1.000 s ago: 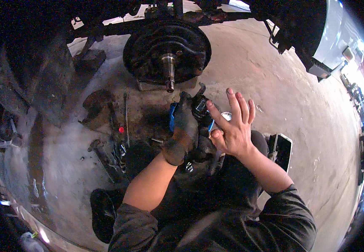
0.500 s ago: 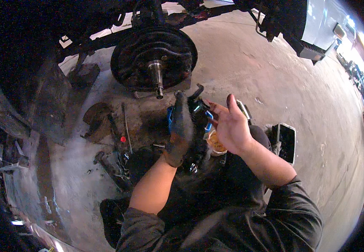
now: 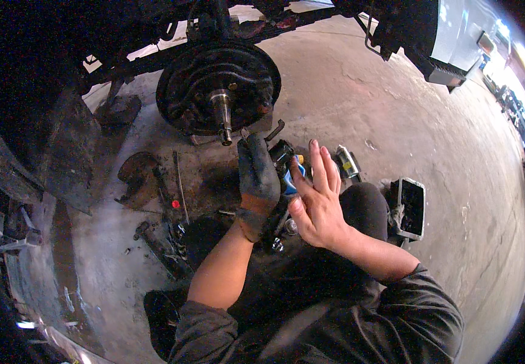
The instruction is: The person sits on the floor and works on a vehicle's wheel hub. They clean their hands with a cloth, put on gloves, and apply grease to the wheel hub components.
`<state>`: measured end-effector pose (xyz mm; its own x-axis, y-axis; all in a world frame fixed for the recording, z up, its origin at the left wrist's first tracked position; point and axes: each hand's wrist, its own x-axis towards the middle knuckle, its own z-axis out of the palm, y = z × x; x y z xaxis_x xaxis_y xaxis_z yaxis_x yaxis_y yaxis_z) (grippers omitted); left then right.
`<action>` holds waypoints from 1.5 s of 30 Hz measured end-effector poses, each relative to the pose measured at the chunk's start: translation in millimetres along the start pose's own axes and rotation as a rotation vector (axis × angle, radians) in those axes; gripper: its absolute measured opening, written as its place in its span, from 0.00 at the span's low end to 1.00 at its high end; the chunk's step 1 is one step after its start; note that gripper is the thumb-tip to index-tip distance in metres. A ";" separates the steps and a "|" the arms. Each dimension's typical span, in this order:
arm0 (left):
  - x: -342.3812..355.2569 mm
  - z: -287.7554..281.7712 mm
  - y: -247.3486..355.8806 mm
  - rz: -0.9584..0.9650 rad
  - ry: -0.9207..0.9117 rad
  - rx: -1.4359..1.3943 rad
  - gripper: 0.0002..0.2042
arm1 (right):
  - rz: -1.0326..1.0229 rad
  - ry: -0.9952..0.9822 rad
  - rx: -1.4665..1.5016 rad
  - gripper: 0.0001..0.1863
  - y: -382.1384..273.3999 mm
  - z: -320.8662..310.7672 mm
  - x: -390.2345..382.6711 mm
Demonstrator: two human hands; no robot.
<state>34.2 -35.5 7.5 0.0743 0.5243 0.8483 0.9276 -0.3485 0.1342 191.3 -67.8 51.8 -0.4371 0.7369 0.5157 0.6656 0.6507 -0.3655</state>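
Note:
My left hand (image 3: 259,176), in a dark, soiled glove, is raised in front of me with its fingers pressed together. Whatever lies inside its palm is hidden. Just right of its fingertips appears a dark part with a hooked end (image 3: 276,130); I cannot tell whether the glove touches it. Bare and with fingers spread, my right hand (image 3: 319,209) hovers over a blue item (image 3: 291,181). Beyond the glove, a bare metal spindle (image 3: 221,115) sticks out of a round black backing plate (image 3: 180,91) under a vehicle.
A silver cylindrical can (image 3: 348,161) lies right of my right hand. Farther right stands an open rectangular container (image 3: 410,208) with a dark inside. On the left floor are a rusty curved plate (image 3: 136,182), a red cap (image 3: 175,204) and dark tools (image 3: 160,247).
My right hand has turned from palm showing to back showing and moved slightly left and down, covering the tub of orange-brown stuff. My left hand has barely moved.

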 end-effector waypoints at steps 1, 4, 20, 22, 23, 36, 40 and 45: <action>-3.1 5.7 -5.4 -0.020 0.000 -0.034 0.28 | -0.030 -0.012 -0.058 0.35 -0.1 -1.3 -0.1; -12.6 16.6 -17.5 -0.074 -0.011 -0.133 0.28 | -0.106 -0.030 -0.217 0.37 5.6 -1.7 -2.9; -2.1 2.7 -9.5 -0.086 -0.106 -0.355 0.31 | 0.639 -0.076 1.300 0.36 9.6 -24.0 37.2; -2.6 5.0 -9.8 -0.018 -0.040 -0.232 0.30 | 0.732 -0.204 1.777 0.37 14.4 -23.6 31.6; -5.2 5.3 -8.2 0.013 -0.057 -0.165 0.29 | 0.773 -0.268 2.016 0.38 16.0 -24.2 28.1; -8.9 8.7 -21.6 -0.111 -0.040 -0.142 0.32 | 0.736 -0.121 1.949 0.47 44.8 -43.6 8.9; -8.8 -6.9 -18.5 -0.686 -0.227 -0.535 0.29 | 0.645 -0.036 1.359 0.45 128.6 -48.2 36.1; 8.0 -27.5 -13.1 -0.848 -0.177 -0.663 0.11 | 0.345 -0.550 -0.486 0.33 326.2 43.9 -52.6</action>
<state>12.5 -48.1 26.6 -0.3953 0.8776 0.2713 0.3245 -0.1429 0.9350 404.9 113.7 -128.6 -0.3097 0.9486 -0.0654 0.9504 0.3109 0.0084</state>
